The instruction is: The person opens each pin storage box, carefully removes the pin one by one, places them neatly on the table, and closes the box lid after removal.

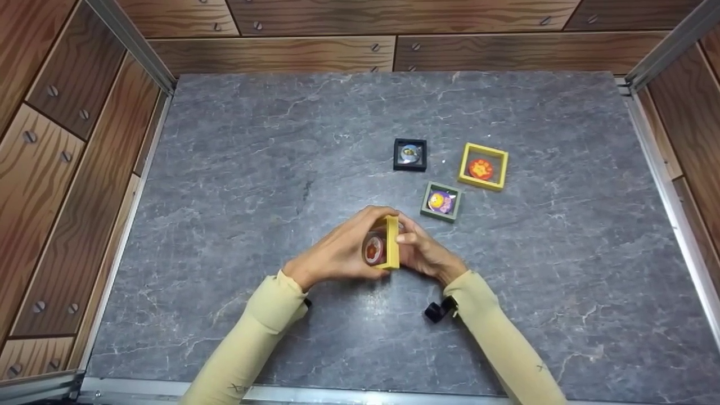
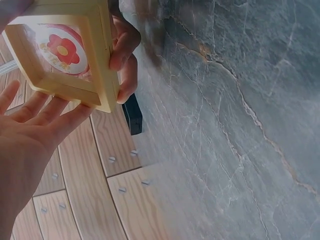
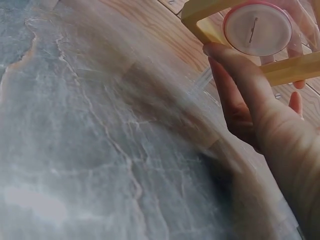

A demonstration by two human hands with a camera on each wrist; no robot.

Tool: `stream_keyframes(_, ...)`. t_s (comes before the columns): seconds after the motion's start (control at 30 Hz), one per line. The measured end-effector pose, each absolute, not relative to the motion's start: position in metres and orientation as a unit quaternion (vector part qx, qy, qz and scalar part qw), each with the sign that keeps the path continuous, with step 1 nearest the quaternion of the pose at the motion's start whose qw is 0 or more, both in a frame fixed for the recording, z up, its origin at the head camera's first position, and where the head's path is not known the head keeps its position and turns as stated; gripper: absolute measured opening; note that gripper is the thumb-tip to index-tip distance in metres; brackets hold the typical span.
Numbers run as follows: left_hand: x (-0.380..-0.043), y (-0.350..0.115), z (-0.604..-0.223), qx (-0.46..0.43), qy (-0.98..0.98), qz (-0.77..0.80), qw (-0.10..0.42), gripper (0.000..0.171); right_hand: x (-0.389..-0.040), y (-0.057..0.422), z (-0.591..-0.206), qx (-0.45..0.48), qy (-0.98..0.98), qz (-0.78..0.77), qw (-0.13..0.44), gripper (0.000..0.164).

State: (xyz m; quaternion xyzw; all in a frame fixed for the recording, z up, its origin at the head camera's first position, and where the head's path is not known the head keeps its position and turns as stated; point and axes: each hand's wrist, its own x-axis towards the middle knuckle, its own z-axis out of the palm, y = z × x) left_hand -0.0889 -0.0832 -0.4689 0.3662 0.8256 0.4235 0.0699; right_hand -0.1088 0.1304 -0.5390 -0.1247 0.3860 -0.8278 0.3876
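Observation:
Near the middle front of the table, a square yellow display frame [image 1: 394, 245] stands on edge between both hands, apparently raised off the surface. Clear film in it holds a round badge [image 1: 374, 250] with a red flower, facing left. In the right wrist view the badge's pale back [image 3: 257, 30] shows a pin. The left hand [image 1: 346, 244] grips the frame by its top and bottom edges, thumb and fingers spread round it. From the other side the right hand [image 1: 423, 252] holds the frame's right side; some of its fingers are hidden behind the frame.
Beyond the hands lie a small black frame [image 1: 410, 154] with a round badge, a green frame [image 1: 441, 201] with a purple and yellow badge, and a yellow frame [image 1: 484, 166] with an orange-red badge. Wood-patterned panels [image 1: 270, 55] wall the grey marbled table [image 1: 253, 169].

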Motion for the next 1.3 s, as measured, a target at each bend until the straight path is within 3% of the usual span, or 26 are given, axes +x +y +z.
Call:
stream_keyframes(0.3, -0.089, -0.082, -0.469, 0.376, 0.821, 0.423, 0.075, 0.094, -0.108, 0.130, -0.541, -0.121, 0.383, -0.831, 0.384, 0.075)
stream_keyframes(0.6, -0.091, -0.081, -0.467, 0.390, 0.808, 0.437, 0.073, 0.095, -0.110, 0.139, -0.537, -0.144, 0.387, -0.826, 0.384, 0.065)
stream_keyframes(0.93, -0.088, -0.081, -0.468, 0.401, 0.800, 0.440, 0.076, 0.094, -0.111, 0.140, -0.539, -0.141, 0.416, -0.814, 0.381, 0.078)
stream_keyframes(1.3, -0.087, -0.088, -0.465, 0.381, 0.801, 0.459, 0.054, 0.097, -0.112, 0.145, -0.544, -0.155, 0.393, -0.815, 0.396, 0.078)
